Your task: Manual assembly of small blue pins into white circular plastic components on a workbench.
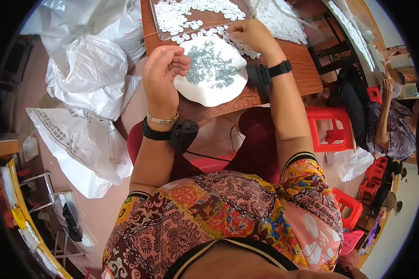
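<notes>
A: The shirt (pixel 228 209) is nearest to us, with a pattern of flowers. Beyond it is the table (pixel 302 76). Where is the work?

B: At the plate (pixel 209 97), which is white and lies close to the table's near edge. On it are many small grey parts (pixel 212 69); their exact kind I cannot tell. White pieces (pixel 209 6) lie in the tray (pixel 214 19) and also loose along the plate's far side.

A: And the hands?

B: The left hand (pixel 163 67) is raised at the plate's left side, fingers loosely curled. The right hand (pixel 256 37) is at the loose pieces, its thumb and fingers bent toward each other. Whether either one pinches something, I cannot tell.

A: What could go wrong, in your opinion?

B: The right device (pixel 258 76), strapped on the wrist, is at the plate's right rim. If the arm swings inward, it could push the plate, and grey parts might spill over the table's edge.

A: And the cable (pixel 208 156)?

B: It comes from the left device (pixel 185 135). If it catches, the left hand could be pulled and knock the plate.

A: Also, one careless sweep could mix white pieces among the grey parts, because they lie so near.
</notes>
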A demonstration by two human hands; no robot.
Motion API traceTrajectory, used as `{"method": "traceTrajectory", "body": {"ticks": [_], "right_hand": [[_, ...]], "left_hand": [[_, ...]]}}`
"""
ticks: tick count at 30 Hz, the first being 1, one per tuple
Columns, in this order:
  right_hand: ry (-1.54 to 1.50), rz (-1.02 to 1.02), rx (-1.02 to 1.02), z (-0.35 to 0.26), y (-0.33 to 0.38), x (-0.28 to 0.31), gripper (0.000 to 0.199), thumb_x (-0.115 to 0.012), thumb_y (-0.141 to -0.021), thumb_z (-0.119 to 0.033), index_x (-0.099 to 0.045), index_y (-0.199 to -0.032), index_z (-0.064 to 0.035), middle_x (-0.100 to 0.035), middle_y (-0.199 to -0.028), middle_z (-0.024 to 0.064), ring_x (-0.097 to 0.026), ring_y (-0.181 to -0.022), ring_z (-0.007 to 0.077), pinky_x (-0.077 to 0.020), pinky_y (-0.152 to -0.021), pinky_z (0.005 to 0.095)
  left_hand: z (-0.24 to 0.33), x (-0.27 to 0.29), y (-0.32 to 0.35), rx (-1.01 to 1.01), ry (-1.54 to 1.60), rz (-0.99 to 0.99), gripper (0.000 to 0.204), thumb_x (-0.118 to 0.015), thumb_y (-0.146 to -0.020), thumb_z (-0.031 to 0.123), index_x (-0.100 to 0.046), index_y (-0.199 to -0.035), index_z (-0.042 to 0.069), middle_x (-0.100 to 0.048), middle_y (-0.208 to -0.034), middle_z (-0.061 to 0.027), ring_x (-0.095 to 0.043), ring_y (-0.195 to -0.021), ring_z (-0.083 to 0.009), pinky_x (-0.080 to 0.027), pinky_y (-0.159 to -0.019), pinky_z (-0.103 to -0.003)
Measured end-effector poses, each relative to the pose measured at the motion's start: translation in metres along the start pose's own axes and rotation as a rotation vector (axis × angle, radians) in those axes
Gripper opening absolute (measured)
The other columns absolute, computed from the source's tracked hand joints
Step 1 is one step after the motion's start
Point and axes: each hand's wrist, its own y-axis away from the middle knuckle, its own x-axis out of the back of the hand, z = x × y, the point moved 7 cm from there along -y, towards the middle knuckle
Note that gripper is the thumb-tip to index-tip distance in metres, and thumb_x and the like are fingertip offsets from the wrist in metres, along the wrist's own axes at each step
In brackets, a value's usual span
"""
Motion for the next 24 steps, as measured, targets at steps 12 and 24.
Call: {"method": "traceTrajectory", "body": {"ticks": [12,24], "right_hand": [[0.223,-0.111,-0.028,0.013,0.005,-0.013,0.015,-0.064,-0.075,-0.014,-0.071,-0.088,-0.0133,-0.067,-0.079,0.0107,-0.064,-0.074,0.0269,-0.0502,-0.069,0.0366],[0.311,0.032,-0.02,0.025,0.014,0.018,0.016,-0.062,-0.077,-0.014,-0.069,-0.088,-0.007,-0.066,-0.08,0.015,-0.063,-0.075,0.0308,-0.0492,-0.069,0.0376]], "left_hand": [[-0.007,0.005,-0.004,0.048,-0.003,-0.003,0.024,-0.045,-0.09,0.017,-0.058,-0.093,-0.002,-0.062,-0.077,-0.0097,-0.058,-0.067,-0.0143,-0.044,-0.062,-0.024],[-0.005,0.006,-0.006,0.035,-0.02,0.011,0.024,-0.045,-0.09,0.017,-0.058,-0.092,-0.003,-0.062,-0.077,-0.0103,-0.058,-0.067,-0.0144,-0.044,-0.062,-0.024]]}}
